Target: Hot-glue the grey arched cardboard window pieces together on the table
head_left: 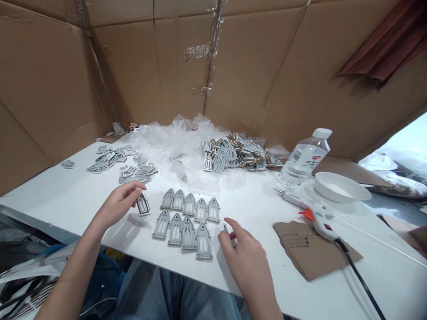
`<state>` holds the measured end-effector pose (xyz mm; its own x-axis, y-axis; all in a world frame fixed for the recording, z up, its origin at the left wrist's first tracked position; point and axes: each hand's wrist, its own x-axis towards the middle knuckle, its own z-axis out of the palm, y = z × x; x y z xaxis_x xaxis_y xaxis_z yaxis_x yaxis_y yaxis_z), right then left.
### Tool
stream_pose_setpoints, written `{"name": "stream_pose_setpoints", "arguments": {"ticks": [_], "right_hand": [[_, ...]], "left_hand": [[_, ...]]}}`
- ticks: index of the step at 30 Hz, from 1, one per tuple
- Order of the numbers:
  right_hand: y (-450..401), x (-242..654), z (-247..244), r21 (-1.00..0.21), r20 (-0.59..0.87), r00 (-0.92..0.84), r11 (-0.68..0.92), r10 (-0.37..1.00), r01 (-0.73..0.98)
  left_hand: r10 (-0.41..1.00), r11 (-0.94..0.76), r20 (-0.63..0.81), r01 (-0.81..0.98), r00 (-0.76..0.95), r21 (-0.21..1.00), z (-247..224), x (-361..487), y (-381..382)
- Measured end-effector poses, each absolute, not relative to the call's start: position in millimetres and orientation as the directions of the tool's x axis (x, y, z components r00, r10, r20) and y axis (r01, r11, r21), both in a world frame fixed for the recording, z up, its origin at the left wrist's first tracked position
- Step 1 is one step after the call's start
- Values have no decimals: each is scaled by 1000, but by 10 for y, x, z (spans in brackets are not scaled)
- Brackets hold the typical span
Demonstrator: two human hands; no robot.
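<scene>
My left hand (124,200) pinches a small arched window-shaped piece (143,205) at its top, upright over the white table. To the right of the arranged pieces, my right hand (241,247) has its thumb and forefinger round a small grey piece (226,230), mostly hidden by the fingers. Between the hands lie two rows of grey arched pieces: a back row (189,204) and a front row (188,233), several in each. The front row's rightmost piece (204,241) is nearest my right hand.
Behind are loose pieces (234,151), smaller piles (109,158) and clear plastic bags (173,138). At right stand a water bottle (302,159), a white dish (342,187), and a corded tool (322,221) on cardboard (311,257). Cardboard walls (151,63) enclose the white table (251,201).
</scene>
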<state>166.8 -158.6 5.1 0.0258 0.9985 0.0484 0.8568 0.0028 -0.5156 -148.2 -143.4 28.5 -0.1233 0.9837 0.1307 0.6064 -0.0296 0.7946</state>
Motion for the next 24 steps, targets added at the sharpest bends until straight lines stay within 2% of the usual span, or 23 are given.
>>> {"name": "stream_pose_setpoints", "arguments": {"ticks": [3, 7, 11, 18, 24], "right_hand": [[-1583, 1738, 26, -625, 70, 25, 24, 997, 780], [-1568, 1772, 0, -714, 35, 22, 10, 999, 700], [-1564, 1759, -17, -732, -18, 31, -35, 999, 680], [-1584, 1737, -21, -793, -31, 28, -42, 999, 607], [-1586, 1720, -39, -793, -2, 24, -16, 1000, 609]], "left_hand": [[1000, -13, 21, 701, -4, 713, 196, -1493, -1265], [998, -9, -36, 760, 42, 650, 116, -1426, -1062], [998, -13, -40, 766, 50, 643, 95, -1353, -930], [999, 11, -43, 760, 22, 650, 64, -1315, -856], [999, 27, -42, 715, 3, 699, 94, -1369, -837]]}}
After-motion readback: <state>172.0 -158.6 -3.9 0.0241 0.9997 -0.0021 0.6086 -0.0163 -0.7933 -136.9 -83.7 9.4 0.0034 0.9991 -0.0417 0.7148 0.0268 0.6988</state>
